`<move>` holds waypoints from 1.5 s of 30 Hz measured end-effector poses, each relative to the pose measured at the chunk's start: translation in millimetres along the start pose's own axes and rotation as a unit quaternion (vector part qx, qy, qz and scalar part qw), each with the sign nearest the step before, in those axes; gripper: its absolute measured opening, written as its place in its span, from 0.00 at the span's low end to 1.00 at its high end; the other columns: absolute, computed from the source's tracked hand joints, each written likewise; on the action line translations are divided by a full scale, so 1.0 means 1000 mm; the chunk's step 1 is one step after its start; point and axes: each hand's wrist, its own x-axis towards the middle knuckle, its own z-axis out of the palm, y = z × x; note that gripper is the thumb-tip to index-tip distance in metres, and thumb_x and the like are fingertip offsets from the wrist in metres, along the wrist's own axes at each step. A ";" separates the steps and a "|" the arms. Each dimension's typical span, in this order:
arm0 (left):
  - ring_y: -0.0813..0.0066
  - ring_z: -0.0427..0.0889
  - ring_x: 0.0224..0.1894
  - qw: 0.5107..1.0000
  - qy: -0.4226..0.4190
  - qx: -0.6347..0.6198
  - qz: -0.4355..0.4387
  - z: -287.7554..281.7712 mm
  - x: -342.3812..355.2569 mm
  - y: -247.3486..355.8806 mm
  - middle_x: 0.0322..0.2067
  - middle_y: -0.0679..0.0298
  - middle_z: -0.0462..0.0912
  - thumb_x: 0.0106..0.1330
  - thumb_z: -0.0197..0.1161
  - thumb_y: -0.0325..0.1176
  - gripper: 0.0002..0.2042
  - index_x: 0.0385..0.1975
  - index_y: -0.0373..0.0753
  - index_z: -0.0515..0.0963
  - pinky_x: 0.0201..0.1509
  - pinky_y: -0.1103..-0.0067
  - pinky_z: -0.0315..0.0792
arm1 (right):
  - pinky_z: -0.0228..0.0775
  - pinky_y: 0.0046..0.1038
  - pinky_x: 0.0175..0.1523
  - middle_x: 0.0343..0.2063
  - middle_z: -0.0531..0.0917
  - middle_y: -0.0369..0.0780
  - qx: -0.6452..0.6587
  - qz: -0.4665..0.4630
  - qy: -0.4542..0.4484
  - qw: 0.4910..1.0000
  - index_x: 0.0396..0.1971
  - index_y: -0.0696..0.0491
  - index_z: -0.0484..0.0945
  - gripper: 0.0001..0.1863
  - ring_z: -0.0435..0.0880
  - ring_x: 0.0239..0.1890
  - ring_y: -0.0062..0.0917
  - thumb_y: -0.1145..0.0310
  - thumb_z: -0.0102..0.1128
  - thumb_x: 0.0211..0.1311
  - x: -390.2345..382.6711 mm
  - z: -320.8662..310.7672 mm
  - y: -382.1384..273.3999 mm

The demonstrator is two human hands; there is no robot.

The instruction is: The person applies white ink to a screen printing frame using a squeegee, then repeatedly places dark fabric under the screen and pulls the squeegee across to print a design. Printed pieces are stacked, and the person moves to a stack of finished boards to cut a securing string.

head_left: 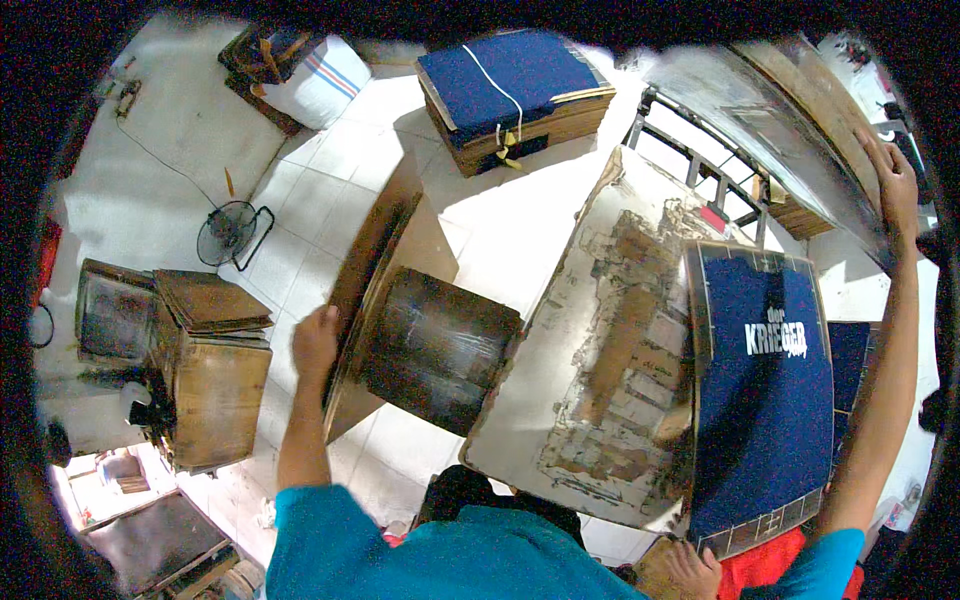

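My left hand (pixel 317 345) is closed at the edge of a tall brown board (pixel 385 215), beside a dark, worn panel (pixel 440 345). Far out to the right, my right hand (pixel 892 180) grips the edge of a large raised wooden frame (pixel 815 95), its fingers over the rim. Below that arm lies a navy blue fabric piece (pixel 760 400) with white printed lettering, on a board with ruled edges. It rests on the right part of a worn white table (pixel 530 400) with peeling brown patches.
A stack of navy pieces (pixel 515 75) tied with white cord lies on the tiled floor. Left are a black fan (pixel 228 235), wooden boards (pixel 220 390) and a white sack (pixel 315 85). A black metal rack (pixel 690 160) stands behind the table. Fingers or toes (pixel 692 568) show below.
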 end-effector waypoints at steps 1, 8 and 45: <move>0.43 0.85 0.44 1.000 0.018 -0.012 -0.017 -0.032 -0.012 0.016 0.41 0.42 0.86 0.77 0.54 0.47 0.22 0.49 0.32 0.83 0.49 0.57 0.77 | 0.67 0.23 0.60 0.39 0.86 0.38 0.029 -0.018 0.027 0.999 0.51 0.57 0.85 0.24 0.81 0.46 0.21 0.51 0.63 0.71 -0.004 0.002 -0.007; 0.45 0.68 0.71 0.998 0.040 0.031 0.046 -0.163 -0.215 0.109 0.67 0.46 0.73 0.75 0.57 0.39 0.23 0.66 0.36 0.74 0.75 0.58 0.60 | 0.71 0.30 0.54 0.38 0.87 0.43 -0.015 0.010 0.059 0.998 0.45 0.57 0.86 0.37 0.83 0.42 0.29 0.33 0.65 0.59 -0.027 -0.004 -0.052; 0.46 0.84 0.48 0.939 -0.195 -0.281 0.038 0.104 -0.267 0.110 0.49 0.47 0.85 0.67 0.70 0.47 0.25 0.54 0.33 0.76 0.54 0.65 0.77 | 0.76 0.43 0.54 0.44 0.87 0.55 -0.050 0.052 0.072 0.995 0.43 0.58 0.85 0.47 0.86 0.49 0.46 0.23 0.63 0.46 -0.107 -0.014 -0.120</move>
